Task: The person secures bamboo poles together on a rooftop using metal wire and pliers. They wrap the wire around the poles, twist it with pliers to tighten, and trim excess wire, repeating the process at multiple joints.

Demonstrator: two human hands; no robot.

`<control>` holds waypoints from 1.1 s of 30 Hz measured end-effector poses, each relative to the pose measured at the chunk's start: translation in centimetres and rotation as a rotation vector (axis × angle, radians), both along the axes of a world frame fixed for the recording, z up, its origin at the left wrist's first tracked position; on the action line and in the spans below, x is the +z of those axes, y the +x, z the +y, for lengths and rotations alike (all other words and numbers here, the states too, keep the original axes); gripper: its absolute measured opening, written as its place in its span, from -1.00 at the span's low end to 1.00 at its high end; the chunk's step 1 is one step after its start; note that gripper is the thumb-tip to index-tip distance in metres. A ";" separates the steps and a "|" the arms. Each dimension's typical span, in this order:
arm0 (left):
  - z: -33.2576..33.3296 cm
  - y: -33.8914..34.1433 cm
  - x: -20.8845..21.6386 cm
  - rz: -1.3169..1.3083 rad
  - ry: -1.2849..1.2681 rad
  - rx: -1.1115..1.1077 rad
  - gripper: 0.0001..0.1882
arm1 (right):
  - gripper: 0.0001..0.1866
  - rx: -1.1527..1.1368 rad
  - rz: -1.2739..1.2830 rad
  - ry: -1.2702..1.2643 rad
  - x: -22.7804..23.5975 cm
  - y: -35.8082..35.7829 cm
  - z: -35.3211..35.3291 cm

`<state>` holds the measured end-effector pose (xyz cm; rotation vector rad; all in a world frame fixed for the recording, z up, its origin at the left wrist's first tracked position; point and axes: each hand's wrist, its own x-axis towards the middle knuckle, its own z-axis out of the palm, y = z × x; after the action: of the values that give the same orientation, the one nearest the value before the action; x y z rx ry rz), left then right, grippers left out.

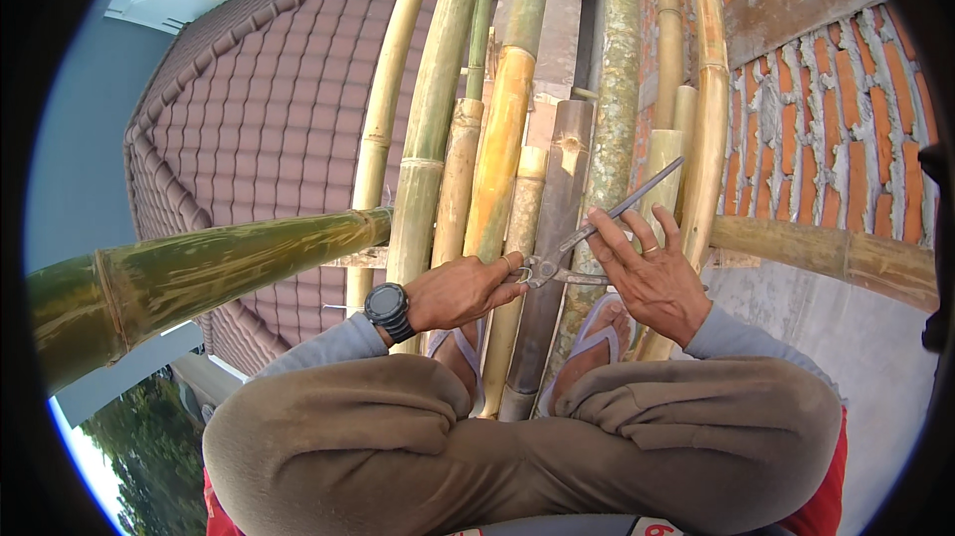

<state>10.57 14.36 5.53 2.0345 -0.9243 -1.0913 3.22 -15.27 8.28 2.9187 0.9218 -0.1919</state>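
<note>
Left hand [463, 290] pinches the head of metal pincers [587, 230], fingers curled tight. Right hand [652, 272] holds the pincers' long handles, fingers partly spread. Tool sits over vertical bamboo poles [502, 148]; horizontal bamboo pole [199, 272] crosses left, brick wall [826, 138] right.

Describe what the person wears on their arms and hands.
Both forearms are in grey long sleeves. The left wrist carries a black wristwatch with a round face. The right hand has a thin ring on one finger. No gloves on either hand.
</note>
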 end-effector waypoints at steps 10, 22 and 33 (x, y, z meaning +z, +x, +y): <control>-0.3 0.4 0.5 0.023 0.062 -0.093 -0.61 | -0.52 0.044 -0.097 -0.024 0.2 -0.2 -0.2; -0.4 -0.1 1.2 -0.005 0.024 -0.096 -0.61 | -0.46 0.115 -0.051 -0.060 0.4 -0.3 -1.6; -0.6 -0.4 1.2 0.007 0.008 -0.098 -0.61 | -0.57 0.142 0.104 0.023 0.2 0.8 -1.8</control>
<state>10.21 13.79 6.70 2.0083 -1.0266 -1.1553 4.04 -17.07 8.46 2.8728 1.1486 -0.3279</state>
